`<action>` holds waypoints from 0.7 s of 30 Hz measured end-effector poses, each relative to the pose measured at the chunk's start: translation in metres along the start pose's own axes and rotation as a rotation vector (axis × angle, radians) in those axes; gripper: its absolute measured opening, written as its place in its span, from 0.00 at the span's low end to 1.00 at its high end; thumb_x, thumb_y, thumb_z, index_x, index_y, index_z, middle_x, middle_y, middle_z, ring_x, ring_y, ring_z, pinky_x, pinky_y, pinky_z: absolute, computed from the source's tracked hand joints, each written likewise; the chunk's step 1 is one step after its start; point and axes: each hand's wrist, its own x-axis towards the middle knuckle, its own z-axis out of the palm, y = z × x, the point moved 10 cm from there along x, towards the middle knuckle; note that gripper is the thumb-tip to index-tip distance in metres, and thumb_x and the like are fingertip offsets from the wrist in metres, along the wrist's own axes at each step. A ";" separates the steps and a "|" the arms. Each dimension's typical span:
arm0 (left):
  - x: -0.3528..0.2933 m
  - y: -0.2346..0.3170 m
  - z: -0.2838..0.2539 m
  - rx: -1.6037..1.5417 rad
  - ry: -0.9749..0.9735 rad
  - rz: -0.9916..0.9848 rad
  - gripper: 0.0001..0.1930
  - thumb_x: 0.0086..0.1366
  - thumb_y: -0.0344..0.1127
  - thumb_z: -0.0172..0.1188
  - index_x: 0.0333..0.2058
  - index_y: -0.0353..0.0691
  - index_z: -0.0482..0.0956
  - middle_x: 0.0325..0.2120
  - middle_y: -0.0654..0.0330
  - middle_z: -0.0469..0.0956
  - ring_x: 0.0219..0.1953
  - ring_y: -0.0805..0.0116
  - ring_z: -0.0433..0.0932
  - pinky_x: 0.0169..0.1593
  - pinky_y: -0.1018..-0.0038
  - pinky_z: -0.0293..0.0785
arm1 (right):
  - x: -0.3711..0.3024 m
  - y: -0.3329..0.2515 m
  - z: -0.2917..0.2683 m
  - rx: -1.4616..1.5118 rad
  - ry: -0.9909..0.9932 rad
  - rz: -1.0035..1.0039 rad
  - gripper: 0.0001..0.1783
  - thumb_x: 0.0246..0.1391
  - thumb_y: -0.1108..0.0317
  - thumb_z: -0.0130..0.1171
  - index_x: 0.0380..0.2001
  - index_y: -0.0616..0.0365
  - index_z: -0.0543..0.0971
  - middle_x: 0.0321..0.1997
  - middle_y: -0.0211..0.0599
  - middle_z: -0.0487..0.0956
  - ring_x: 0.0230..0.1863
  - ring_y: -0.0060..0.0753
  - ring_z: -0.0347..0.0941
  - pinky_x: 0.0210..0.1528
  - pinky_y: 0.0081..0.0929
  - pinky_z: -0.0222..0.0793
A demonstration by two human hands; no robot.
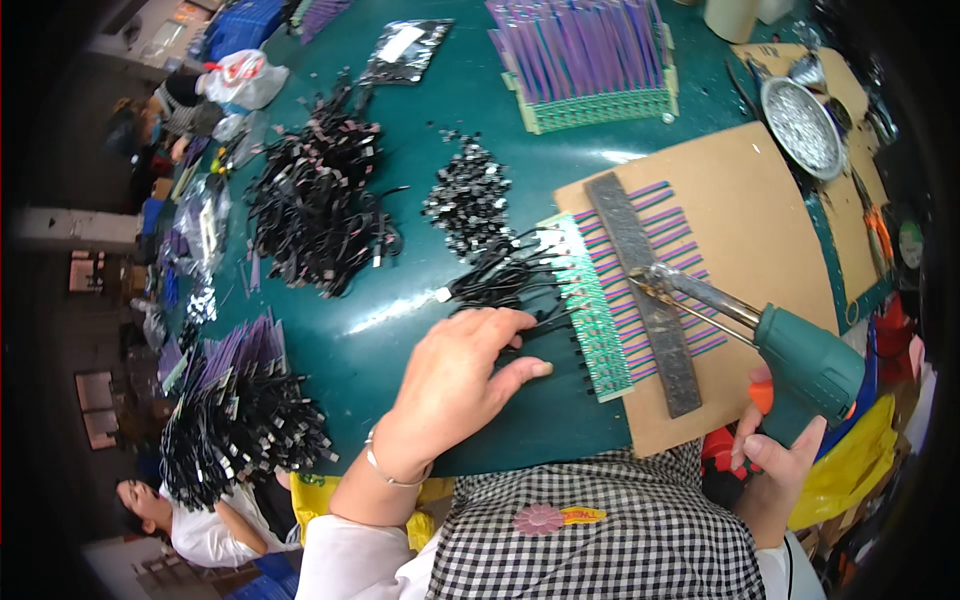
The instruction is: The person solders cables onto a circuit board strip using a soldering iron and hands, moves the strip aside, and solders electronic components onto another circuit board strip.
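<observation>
My left hand (455, 375) is over the green table, thumb stretched away from the bent fingers. Its fingertips touch the black cables (505, 275), whose ends lie along a panel of small green circuit boards (590, 310). Striped purple, pink and green wires (660, 215) stick out of the panel's right side. Across them lies a dark grey bar (650, 300) on a brown cardboard sheet (765, 220). In my right hand (780, 450) is a green soldering gun (805, 365) with an orange trigger. Its metal tip is at the bar, but whether they touch I cannot tell.
Black cable heaps (320, 195) and small black-and-silver connectors (470, 195) lie left of the panel. Finished-looking bundles (240, 420) sit at the table's left edge. Another wired panel (600, 110) is at the back, a metal bowl (803, 128) at right. A person (215, 525) is at lower left.
</observation>
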 end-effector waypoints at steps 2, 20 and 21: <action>-0.007 -0.009 -0.002 -0.076 0.032 -0.053 0.15 0.48 0.33 0.68 0.35 0.35 0.77 0.29 0.55 0.77 0.30 0.63 0.77 0.34 0.73 0.72 | -0.002 -0.001 -0.008 -0.046 0.057 -0.029 0.39 0.33 0.78 0.63 0.51 0.75 0.57 0.47 0.57 0.67 0.18 0.30 0.71 0.14 0.21 0.70; -0.060 -0.159 -0.081 0.241 0.260 -0.550 0.08 0.45 0.30 0.68 0.24 0.34 0.79 0.12 0.60 0.71 0.15 0.76 0.67 0.23 0.78 0.65 | 0.000 -0.002 -0.006 -0.128 -0.024 -0.080 0.40 0.35 0.75 0.64 0.52 0.74 0.56 0.50 0.57 0.64 0.16 0.28 0.69 0.12 0.20 0.69; -0.068 -0.158 -0.078 0.259 0.150 -0.592 0.08 0.44 0.30 0.68 0.24 0.34 0.79 0.11 0.61 0.71 0.15 0.76 0.67 0.22 0.78 0.64 | 0.001 -0.002 -0.008 -0.127 -0.014 -0.089 0.40 0.35 0.75 0.64 0.52 0.74 0.56 0.50 0.57 0.64 0.17 0.29 0.69 0.12 0.20 0.69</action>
